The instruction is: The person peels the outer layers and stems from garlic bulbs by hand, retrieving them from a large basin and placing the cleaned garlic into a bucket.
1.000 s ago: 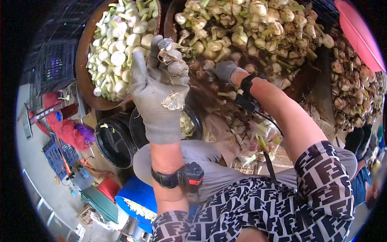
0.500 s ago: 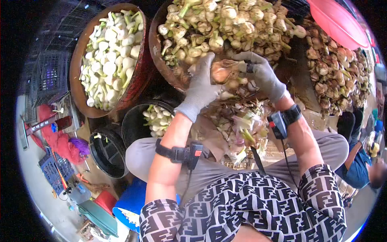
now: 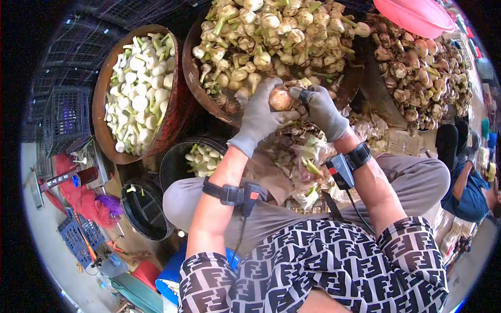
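A garlic bulb [image 3: 281, 99] with brownish outer skin sits in the fingers of my gloved left hand [image 3: 257, 113], its round side facing me. My gloved right hand [image 3: 324, 110] closes in from the right, fingertips pressed at the bulb's stem side. A small black piece [image 3: 304, 96] shows at that hand's thumb; what it is cannot be made out. Both hands are over the near rim of a large rusty basin [image 3: 192, 68] heaped with soil-stained garlic [image 3: 271, 31]. Under them lies a pile of peeled skins and leaves [image 3: 308, 161].
At the left stands a tilted round basin [image 3: 100, 104] of white peeled garlic [image 3: 138, 94]. A black bucket [image 3: 169, 156] near my knee holds more. Unpeeled garlic [image 3: 422, 73] is piled at the right, beside a pink basin [image 3: 415, 15]. Another person [image 3: 467, 190] sits far right.
My right hand has moved down and left, closer to the left hand, and has turned in against the bulb. The bulb shows more of its round side. The whole view has shifted slightly.
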Demonstrator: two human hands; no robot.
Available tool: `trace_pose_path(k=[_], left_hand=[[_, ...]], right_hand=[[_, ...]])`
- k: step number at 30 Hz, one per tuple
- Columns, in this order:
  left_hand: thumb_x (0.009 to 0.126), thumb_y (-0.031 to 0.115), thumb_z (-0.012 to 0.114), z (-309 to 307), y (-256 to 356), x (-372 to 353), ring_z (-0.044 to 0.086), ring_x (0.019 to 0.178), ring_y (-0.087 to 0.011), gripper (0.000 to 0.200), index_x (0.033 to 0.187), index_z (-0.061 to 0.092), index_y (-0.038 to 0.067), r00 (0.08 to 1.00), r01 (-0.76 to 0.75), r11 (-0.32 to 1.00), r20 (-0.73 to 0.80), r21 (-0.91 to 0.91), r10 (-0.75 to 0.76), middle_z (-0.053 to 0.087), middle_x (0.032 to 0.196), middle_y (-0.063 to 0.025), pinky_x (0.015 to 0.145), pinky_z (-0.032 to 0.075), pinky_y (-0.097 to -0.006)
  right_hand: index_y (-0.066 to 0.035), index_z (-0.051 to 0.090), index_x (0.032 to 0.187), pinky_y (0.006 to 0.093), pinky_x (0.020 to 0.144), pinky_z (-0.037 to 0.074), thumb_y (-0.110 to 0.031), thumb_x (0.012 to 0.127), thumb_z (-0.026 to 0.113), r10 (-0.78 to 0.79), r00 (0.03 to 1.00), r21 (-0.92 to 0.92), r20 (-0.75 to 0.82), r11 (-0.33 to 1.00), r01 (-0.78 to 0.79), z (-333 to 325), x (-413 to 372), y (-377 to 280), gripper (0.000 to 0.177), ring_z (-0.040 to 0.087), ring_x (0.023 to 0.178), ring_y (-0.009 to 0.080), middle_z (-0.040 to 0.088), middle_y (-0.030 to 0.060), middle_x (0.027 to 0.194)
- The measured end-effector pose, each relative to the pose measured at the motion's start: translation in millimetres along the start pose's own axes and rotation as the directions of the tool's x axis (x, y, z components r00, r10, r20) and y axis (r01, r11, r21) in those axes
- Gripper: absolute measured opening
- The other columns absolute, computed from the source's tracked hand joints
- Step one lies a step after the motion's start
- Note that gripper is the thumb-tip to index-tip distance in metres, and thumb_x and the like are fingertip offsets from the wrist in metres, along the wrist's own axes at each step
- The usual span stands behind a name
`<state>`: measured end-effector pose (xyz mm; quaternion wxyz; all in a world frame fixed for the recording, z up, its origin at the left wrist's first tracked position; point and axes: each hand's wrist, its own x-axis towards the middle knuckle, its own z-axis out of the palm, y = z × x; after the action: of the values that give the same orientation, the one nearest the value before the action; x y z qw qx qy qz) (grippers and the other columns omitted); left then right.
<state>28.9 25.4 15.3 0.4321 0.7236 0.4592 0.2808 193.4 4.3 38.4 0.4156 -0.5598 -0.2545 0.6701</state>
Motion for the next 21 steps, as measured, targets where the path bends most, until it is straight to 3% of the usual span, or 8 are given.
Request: trace_pose_path(k=[5,7,10,12,13,15,19,21], left_hand=[[0.071,0.034,0.073,-3.3,-1.2,-1.1,0.050,0.106,-0.0171,0.064,0.121,0.044,0.006,0.999,0.042,0.990,0.040,-0.137,-0.037,0.053,0.113,-0.0078,0.092,0.039,-0.0287],[0.075,0.035,0.069,-5.1,-5.5,-0.2,0.050,0.105,-0.0169,0.058,0.120,0.046,0.006,0.991,0.121,0.953,0.092,-0.278,-0.099,0.052,0.115,-0.0078,0.091,0.040,-0.0282],[0.084,0.036,0.059,2.3,-20.1,-1.8,0.053,0.095,-0.0151,0.047,0.114,0.048,0.003,0.987,0.160,0.905,0.078,-0.394,-0.141,0.056,0.104,-0.0085,0.086,0.041,-0.0265],[0.088,0.042,0.050,5.5,-30.0,-4.4,0.055,0.087,-0.0133,0.046,0.110,0.051,0.001,0.971,0.237,0.793,0.122,-0.561,-0.204,0.059,0.096,-0.0075,0.083,0.042,-0.0250],[0.089,0.047,0.045,1.9,-23.8,-3.9,0.055,0.084,-0.0124,0.050,0.109,0.052,0.001,0.949,0.312,0.662,0.198,-0.681,-0.245,0.060,0.093,-0.0063,0.081,0.043,-0.0242],[0.087,0.064,0.028,0.8,-19.5,-2.1,0.057,0.076,-0.0107,0.069,0.106,0.055,0.003,0.911,0.400,0.516,0.268,-0.758,-0.314,0.062,0.087,-0.0036,0.066,0.047,-0.0241],[0.081,0.069,0.035,-8.1,-25.8,1.7,0.060,0.082,-0.0135,0.075,0.114,0.051,0.002,0.751,0.588,0.409,0.284,-0.698,-0.596,0.062,0.095,-0.0058,0.047,0.049,-0.0290],[0.085,0.060,0.037,-16.6,-11.3,-6.3,0.060,0.085,-0.0135,0.063,0.111,0.052,0.005,0.832,0.491,0.301,0.337,-0.817,-0.441,0.061,0.095,-0.0063,0.067,0.049,-0.0259]], right_hand=[[0.001,0.063,0.083,0.0237,0.044,0.041,-0.016,0.081,0.062,-0.344,0.925,-0.382,0.159,0.843,0.379,-17.9,16.1,30.5,0.017,0.049,0.048,0.0082,0.057,-0.0001,0.066],[0.000,0.063,0.085,0.0238,0.044,0.041,-0.013,0.081,0.060,-0.538,0.780,-0.489,0.319,0.611,0.622,-18.8,16.0,32.9,0.014,0.048,0.049,0.0078,0.056,-0.0014,0.066],[-0.001,0.063,0.089,0.0255,0.047,0.043,-0.005,0.080,0.054,-0.592,0.620,-0.653,0.515,0.198,0.731,-23.1,15.2,23.4,0.013,0.051,0.055,0.0090,0.056,-0.0019,0.066],[-0.001,0.062,0.093,0.0259,0.054,0.045,-0.002,0.079,0.051,-0.267,0.943,-0.285,0.197,0.905,0.316,-17.5,9.9,21.4,0.018,0.054,0.061,0.0108,0.059,-0.0002,0.071],[-0.001,0.062,0.095,0.0261,0.058,0.046,-0.001,0.078,0.050,0.012,0.990,0.024,0.142,1.000,-0.016,-14.0,8.1,21.7,0.021,0.055,0.064,0.0118,0.061,0.0006,0.074],[-0.001,0.061,0.100,0.0228,0.059,0.044,0.000,0.077,0.055,-0.150,0.989,-0.221,-0.002,0.964,0.146,-6.1,14.8,32.9,0.024,0.053,0.065,0.0087,0.061,-0.0011,0.078],[0.000,0.060,0.105,0.0185,0.065,0.043,-0.002,0.080,0.059,-0.307,0.952,-0.451,0.018,0.847,0.281,3.7,9.0,32.2,0.025,0.051,0.073,0.0046,0.061,-0.0031,0.086],[-0.001,0.060,0.105,0.0190,0.067,0.044,-0.004,0.081,0.061,-0.301,0.952,-0.411,0.045,0.863,0.293,1.9,9.3,35.4,0.024,0.052,0.077,0.0052,0.061,-0.0030,0.089]])
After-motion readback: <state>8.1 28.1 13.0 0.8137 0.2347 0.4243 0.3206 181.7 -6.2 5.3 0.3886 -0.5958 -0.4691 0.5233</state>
